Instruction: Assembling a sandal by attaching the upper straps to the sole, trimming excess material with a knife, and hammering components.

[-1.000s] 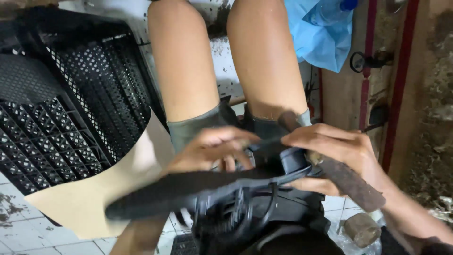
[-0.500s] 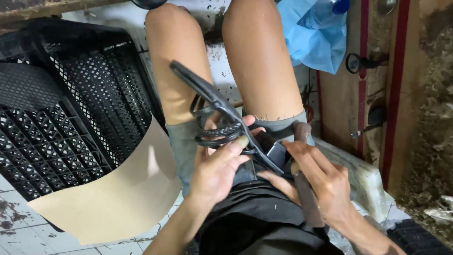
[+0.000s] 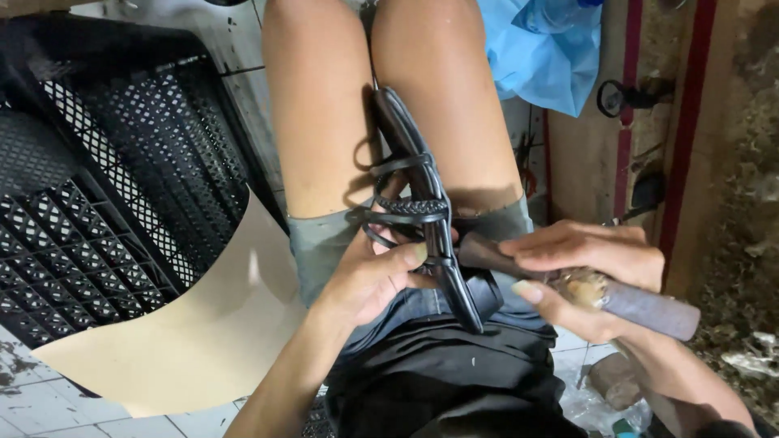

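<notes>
From up here I see my left hand (image 3: 375, 280) closed around a black strappy sandal (image 3: 422, 212), thumb pressed on its edge near the middle, where the thin straps cross. The sandal lies lengthwise between my bare knees, one end pointing away from me toward the floor, the other end resting on my lap. My right hand (image 3: 586, 274) is wrapped round a tool (image 3: 584, 290) with a dark cylindrical handle (I cannot tell what kind of head it has), and its front end sits against the sandal just below the straps.

As I judge it, the work is mid-way: the straps look seated in the sole, yet the tool is pressed to the sole, so some fixing or finishing there seems not yet done. How much of the far end is finished I cannot tell.

A black plastic crate (image 3: 97, 186) stands to my left, a tan sheet (image 3: 203, 332) leaning against it, and a blue plastic bag (image 3: 540, 49) lies beyond my right knee.
</notes>
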